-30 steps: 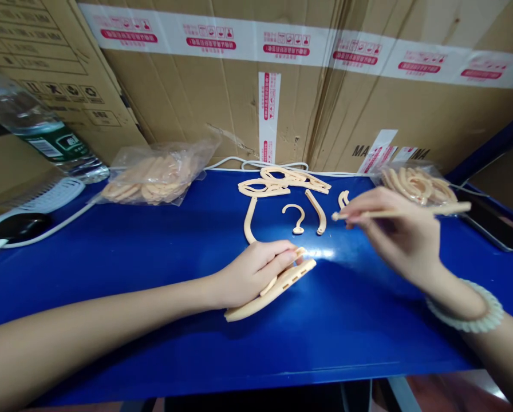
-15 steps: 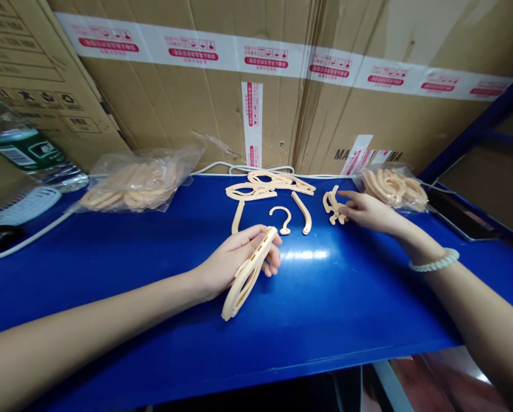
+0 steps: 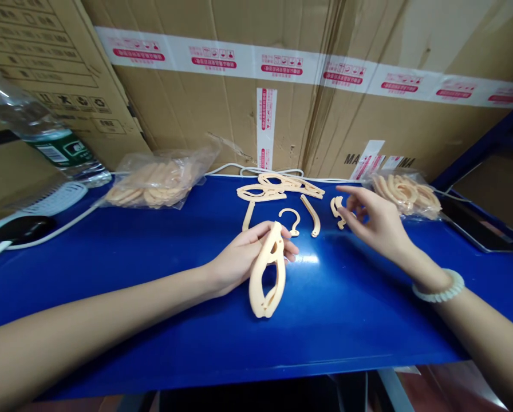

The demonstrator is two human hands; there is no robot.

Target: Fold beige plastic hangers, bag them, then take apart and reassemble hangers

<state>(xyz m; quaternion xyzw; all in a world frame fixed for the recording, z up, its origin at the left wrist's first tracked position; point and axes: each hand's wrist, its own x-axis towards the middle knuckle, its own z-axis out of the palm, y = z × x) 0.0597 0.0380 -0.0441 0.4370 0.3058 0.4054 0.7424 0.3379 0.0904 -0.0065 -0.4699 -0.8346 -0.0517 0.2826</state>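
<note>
My left hand is closed around the narrow top end of a cream plastic folding hanger, folded flat with its rounded end toward me. My right hand is open, thumb and fingers apart, beside a small heap of cream hook pieces; it partly hides them, and I cannot tell whether the thumb touches them. Between the hands lie a hanger hook and a curved arm piece. A straighter strip shows behind my left hand. Farther back lie looped hanger pieces.
Clear bags of cream parts stand at the left and right. A water bottle, a white slotted item and a black object are on the left. Cardboard boxes back the blue table; a white cable runs along them.
The folded hanger in my left hand has turned so its broad face shows. My right hand has lifted slightly from the hook pieces, its fingers more spread. The view has shifted a little.
</note>
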